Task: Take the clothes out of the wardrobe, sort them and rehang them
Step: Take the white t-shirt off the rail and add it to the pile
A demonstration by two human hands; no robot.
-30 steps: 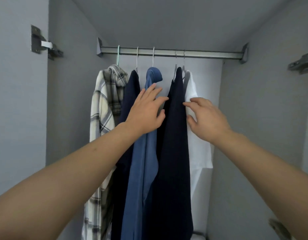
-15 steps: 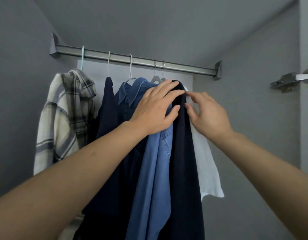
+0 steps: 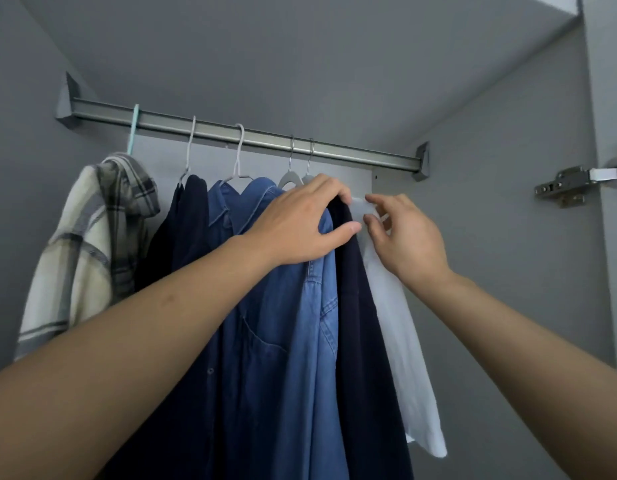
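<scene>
Head view, looking up into grey wardrobe interior. Metal rail [image 3: 251, 136] runs from upper left of the frame down toward centre right, fixed at both ends by brackets.

Five garments hang on the rail, left to right in the frame:
- plaid shirt [image 3: 82, 251], cream and grey, on a pale green hanger [image 3: 133, 133], far left
- dark navy garment [image 3: 186, 220] on a white hanger
- denim shirt [image 3: 283, 323], blue, on a white hanger [image 3: 238, 150], centre of the frame, chest pocket visible
- dark navy top [image 3: 366, 323] on a grey hanger, just right of the denim
- white shirt [image 3: 404, 341], rightmost, hanging touching the navy top

Left hand [image 3: 300, 223]: reaches in from lower left, lies over the shoulders of the denim shirt and the dark navy top. Its fingers curl over the top edge of the navy top, thumb pressed against the dark fabric on the near side, so the shoulder sits gripped between them.

Right hand [image 3: 407, 237]: reaches in from lower right, at the shoulder of the white shirt. Index finger and thumb are bent toward each other around the white fabric at the collar, a pinch; whether the tips fully close on the cloth I cannot tell. Remaining fingers loosely curled behind.

The two hands are just beside each other, centre of the frame, below the rail.

Door hinge [image 3: 574, 183], metal, on the right wall at mid height
</scene>
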